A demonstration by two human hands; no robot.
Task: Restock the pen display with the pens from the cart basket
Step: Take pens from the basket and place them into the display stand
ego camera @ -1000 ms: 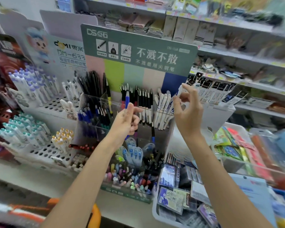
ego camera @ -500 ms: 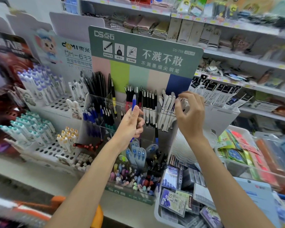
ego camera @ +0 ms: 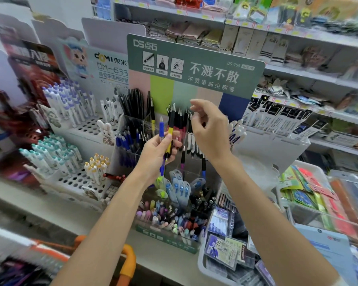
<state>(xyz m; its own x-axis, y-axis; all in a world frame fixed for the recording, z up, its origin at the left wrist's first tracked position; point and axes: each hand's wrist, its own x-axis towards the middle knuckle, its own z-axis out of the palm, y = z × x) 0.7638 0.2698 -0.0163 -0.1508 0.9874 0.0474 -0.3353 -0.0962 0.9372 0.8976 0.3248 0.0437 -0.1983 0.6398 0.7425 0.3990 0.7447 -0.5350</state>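
Two hands showed: one left hand [ego camera: 155, 150] and one right hand [ego camera: 210, 133]. Two pens sat in the left: one blue pen [ego camera: 161, 129], one yellow-and-black pen [ego camera: 170, 130]. One green sign [ego camera: 194, 69] stood behind. Racked pens [ego camera: 132, 104] were past counting.

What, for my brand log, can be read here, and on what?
"DS点石": green header sign
"不溅不散": same sign
"不溅墨细尖钢笔": same sign
"DS-758": same sign
"DOMI 東米": white cartoon card
"DM-633": same card
"DANCE": shelf box
"10": tray packet
Icon captions, shelf tags: too small or blurred.
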